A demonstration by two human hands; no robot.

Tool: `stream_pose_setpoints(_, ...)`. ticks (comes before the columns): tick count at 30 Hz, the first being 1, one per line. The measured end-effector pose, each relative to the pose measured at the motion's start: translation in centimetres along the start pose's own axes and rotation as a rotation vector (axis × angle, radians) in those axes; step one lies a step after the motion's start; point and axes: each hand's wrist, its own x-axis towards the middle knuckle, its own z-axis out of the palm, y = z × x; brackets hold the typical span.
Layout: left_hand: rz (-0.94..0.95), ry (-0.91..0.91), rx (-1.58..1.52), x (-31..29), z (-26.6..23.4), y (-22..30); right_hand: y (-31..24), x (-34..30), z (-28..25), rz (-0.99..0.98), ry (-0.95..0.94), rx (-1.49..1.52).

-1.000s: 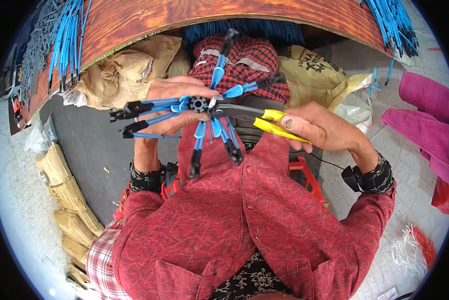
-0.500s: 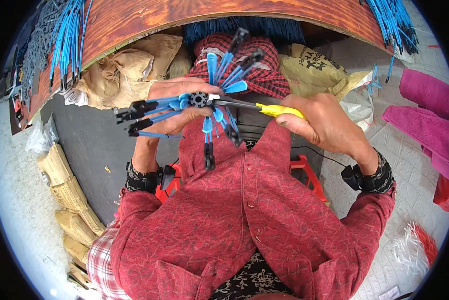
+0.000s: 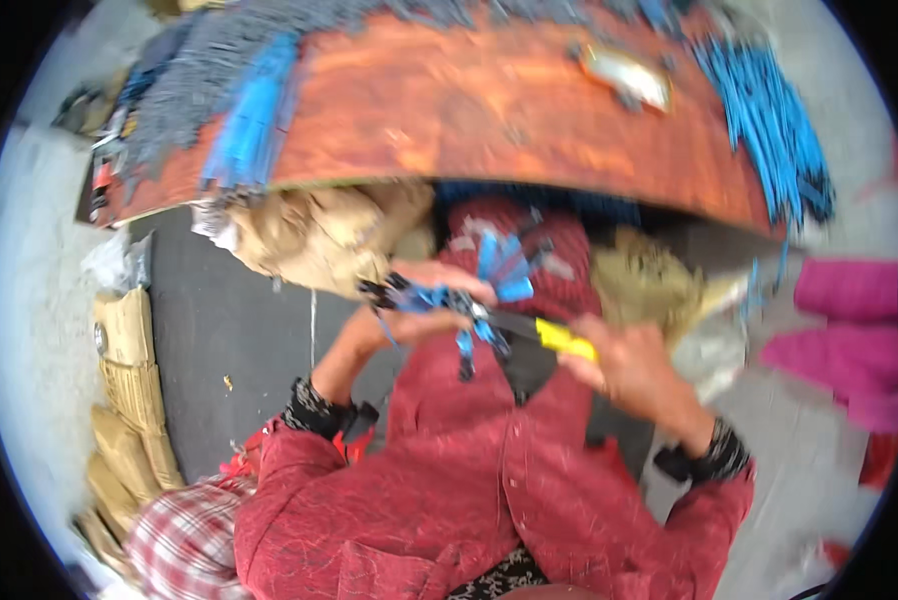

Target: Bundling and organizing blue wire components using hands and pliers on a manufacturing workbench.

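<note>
My left hand [image 3: 424,328] is closed around the middle of a blue plastic spoked piece [image 3: 507,268], its arms fanning out on several sides with black ends. In my right hand [image 3: 634,372] is a yellow-handled tool that looks like pliers [image 3: 567,342]. Its long grey metal end reaches left to the piece's hub, at the edge of my left hand. Motion blur hides whether the jaws grip anything there. Both hands are above my lap, in front of the table edge.
Ahead curves a reddish wooden table [image 3: 449,110], carrying a blue strip bundle [image 3: 254,110], a grey heap [image 3: 209,85] and more blue strips [image 3: 769,130] at the right. Crumpled brown sacking [image 3: 319,235] lies below its edge. Magenta cloth [image 3: 844,290] is at far right.
The view has shifted, so more of the tabletop shows and my hands appear lower. The pliers now slant down toward my right hand; both hands keep their holds.
</note>
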Motion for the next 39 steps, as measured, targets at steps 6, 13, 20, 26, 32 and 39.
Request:
stream_pose_setpoints(6,-0.069,0.029,0.037,-1.7,0.3,0.9,-1.2,-0.7,2.2,-0.015,0.169,-0.26)
stream_pose_setpoints(13,-0.064,0.217,-0.279,-3.8,-2.2,1.9,0.4,-1.4,-0.7,-0.172,0.1,0.271)
stream_pose_setpoints(20,0.443,1.128,-0.383,-6.5,-12.2,6.4,3.5,-3.1,-1.8,-0.055,0.299,1.29)
stream_pose_setpoints(26,0.343,0.899,0.564,-3.2,-17.5,1.3,6.0,-1.8,0.3,0.114,0.371,1.152)
stream_pose_setpoints(32,0.007,0.553,0.882,-2.0,-17.2,-3.0,6.4,-2.2,0.9,0.165,0.222,1.09)
stream_pose_setpoints(39,0.156,0.143,1.176,0.3,-20.6,-0.8,6.6,-0.4,0.8,0.186,0.249,1.137)
